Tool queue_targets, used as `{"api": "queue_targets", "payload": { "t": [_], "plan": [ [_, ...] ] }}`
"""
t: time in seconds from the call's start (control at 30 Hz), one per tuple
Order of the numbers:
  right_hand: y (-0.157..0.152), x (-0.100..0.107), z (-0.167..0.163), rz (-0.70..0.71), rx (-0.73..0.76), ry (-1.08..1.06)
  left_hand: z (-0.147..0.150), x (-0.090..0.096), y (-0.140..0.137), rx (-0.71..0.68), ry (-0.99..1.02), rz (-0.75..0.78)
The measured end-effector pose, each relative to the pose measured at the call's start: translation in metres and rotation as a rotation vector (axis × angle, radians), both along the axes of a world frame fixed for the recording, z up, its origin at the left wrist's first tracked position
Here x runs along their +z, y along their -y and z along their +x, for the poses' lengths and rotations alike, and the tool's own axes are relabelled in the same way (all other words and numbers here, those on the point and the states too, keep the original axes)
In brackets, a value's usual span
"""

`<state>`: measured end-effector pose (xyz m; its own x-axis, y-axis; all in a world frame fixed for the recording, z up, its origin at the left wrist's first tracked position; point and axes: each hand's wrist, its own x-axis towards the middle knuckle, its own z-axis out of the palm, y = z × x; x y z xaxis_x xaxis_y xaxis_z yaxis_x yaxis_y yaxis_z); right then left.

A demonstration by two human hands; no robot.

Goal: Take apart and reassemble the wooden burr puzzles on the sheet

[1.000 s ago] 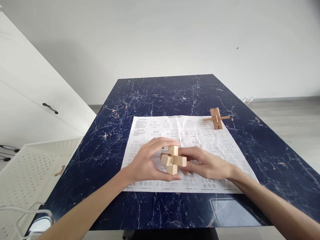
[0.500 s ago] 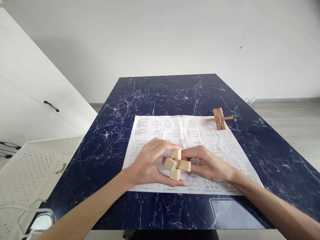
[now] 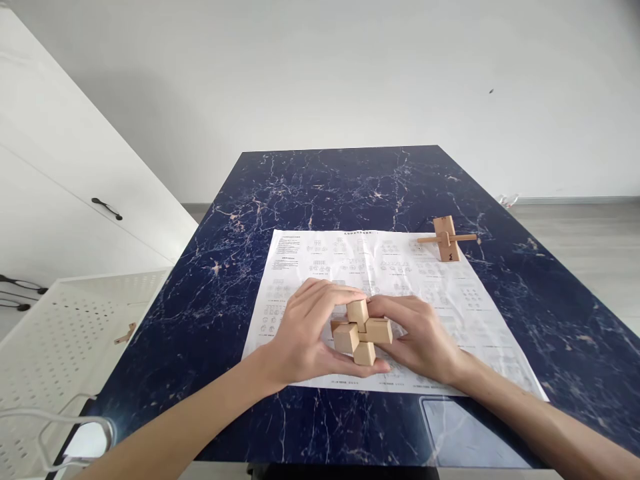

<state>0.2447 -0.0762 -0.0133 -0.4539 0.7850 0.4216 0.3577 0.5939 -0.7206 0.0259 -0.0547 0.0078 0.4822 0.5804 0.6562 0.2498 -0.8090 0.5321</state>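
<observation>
Between my hands is a pale wooden burr puzzle [image 3: 364, 332], its interlocked blocks sticking out in several directions. My left hand [image 3: 306, 333] grips it with the fingers over the top block and the thumb beneath the bottom one. From the right and behind, the fingers of my right hand [image 3: 417, 333] close on the puzzle, their tips partly hidden by the blocks. Under both hands lies a white instruction sheet [image 3: 340, 273] printed with small diagrams and text.
A second wooden puzzle [image 3: 447, 239], a flat board crossed by a stick, rests on the sheet's far right corner. The dark blue marbled table [image 3: 320, 187] carries a phone-like flat panel [image 3: 470, 430] at its front edge. White cables [image 3: 60, 420] and a perforated white surface [image 3: 75, 327] are at left.
The burr puzzle has turned slightly in my hands, so its front block now faces me more squarely. My right hand has shifted a little along its right side. The view has moved slightly.
</observation>
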Motion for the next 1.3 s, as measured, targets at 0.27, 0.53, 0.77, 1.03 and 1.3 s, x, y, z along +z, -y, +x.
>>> {"api": "queue_targets", "payload": {
  "t": [0.27, 0.53, 0.77, 1.03, 1.3],
  "plan": [
    [-0.001, 0.003, 0.000, -0.042, 0.045, -0.038, 0.001, 0.001, 0.000, -0.008, 0.027, 0.030],
    [-0.002, 0.008, 0.000, -0.085, 0.014, -0.009, 0.000, 0.003, -0.001, -0.040, 0.017, -0.029],
    [0.000, 0.003, -0.001, -0.191, -0.065, -0.068, 0.000, 0.003, -0.002, -0.043, -0.028, -0.261],
    [0.003, -0.005, -0.002, -0.391, -0.021, -0.140, 0.003, 0.007, -0.003, -0.030, -0.082, -0.552],
    [-0.003, 0.014, 0.003, -0.506, 0.370, -0.232, -0.004, 0.013, -0.010, -0.001, -0.200, -0.638]
  ]
}}
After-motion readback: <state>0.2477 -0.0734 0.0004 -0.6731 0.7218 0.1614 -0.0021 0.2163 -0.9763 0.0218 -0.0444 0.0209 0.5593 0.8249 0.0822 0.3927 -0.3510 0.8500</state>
